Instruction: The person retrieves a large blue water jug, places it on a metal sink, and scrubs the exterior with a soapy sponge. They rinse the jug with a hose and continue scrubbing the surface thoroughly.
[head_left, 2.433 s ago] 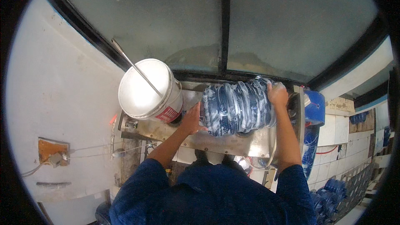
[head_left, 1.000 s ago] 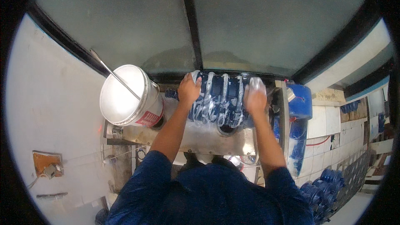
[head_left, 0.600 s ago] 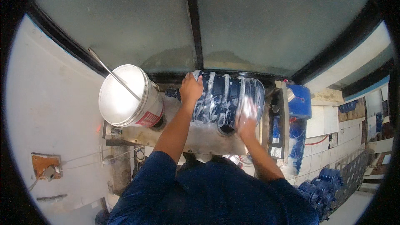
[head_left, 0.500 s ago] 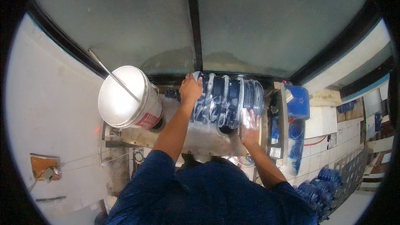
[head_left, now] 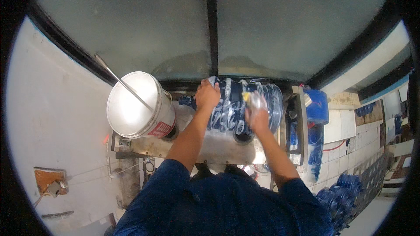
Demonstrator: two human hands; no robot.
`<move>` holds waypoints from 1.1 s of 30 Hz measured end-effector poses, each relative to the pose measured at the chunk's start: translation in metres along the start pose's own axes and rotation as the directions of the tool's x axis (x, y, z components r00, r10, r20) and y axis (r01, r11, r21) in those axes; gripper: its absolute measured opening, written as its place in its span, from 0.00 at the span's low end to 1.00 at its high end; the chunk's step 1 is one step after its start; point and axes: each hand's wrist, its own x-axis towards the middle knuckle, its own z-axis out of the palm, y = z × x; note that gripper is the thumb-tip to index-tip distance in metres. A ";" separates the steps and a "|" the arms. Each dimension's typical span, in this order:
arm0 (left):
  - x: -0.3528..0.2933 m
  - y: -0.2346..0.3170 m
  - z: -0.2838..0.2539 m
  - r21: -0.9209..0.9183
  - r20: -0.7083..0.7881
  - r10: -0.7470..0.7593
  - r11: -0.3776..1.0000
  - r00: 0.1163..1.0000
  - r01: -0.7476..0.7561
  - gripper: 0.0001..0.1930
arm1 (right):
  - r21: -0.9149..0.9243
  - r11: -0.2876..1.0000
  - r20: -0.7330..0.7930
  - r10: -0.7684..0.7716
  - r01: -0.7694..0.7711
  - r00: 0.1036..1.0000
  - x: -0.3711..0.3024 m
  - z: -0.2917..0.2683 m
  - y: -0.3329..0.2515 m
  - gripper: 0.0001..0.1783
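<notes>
A large blue water jug [head_left: 274, 107] lies on its side on a metal counter, its neck to the left and white foam streaked over its ribs. My left hand [head_left: 208, 95] curls over the jug's shoulder close to the neck and holds it. Against the jug's upper side, right of its middle, my right hand [head_left: 258, 116] is closed on a foamy sponge [head_left: 246, 96]. Only a yellow corner of the sponge shows clearly; suds and blur cover the rest.
Left of the jug, a white bucket [head_left: 168, 112] with a long metal rod [head_left: 127, 86] stands on the metal counter [head_left: 214, 148], which has dark round holes. Dark-framed panes rise behind. A blue container [head_left: 316, 107] is at the right; several blue jugs [head_left: 343, 192] sit lower right.
My right hand has moved up and slightly left over the jug, and the yellow sponge corner now shows. My left hand stays at the shoulder. The view has shifted slightly.
</notes>
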 end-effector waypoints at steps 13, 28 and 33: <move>-0.013 0.006 -0.002 -0.010 -0.043 0.031 0.999 0.999 -0.031 0.30 | -0.370 0.873 0.606 0.487 -0.319 0.629 0.136 0.031 0.047 0.29; -0.018 -0.001 -0.002 -0.025 -0.088 0.019 0.999 0.996 -0.021 0.30 | -0.238 0.970 0.195 0.094 -0.046 0.976 0.036 0.049 -0.041 0.29; -0.016 0.003 -0.004 -0.116 -0.044 0.074 0.990 0.996 -0.079 0.30 | -0.275 0.882 0.615 0.467 -0.382 0.635 0.155 0.060 -0.030 0.26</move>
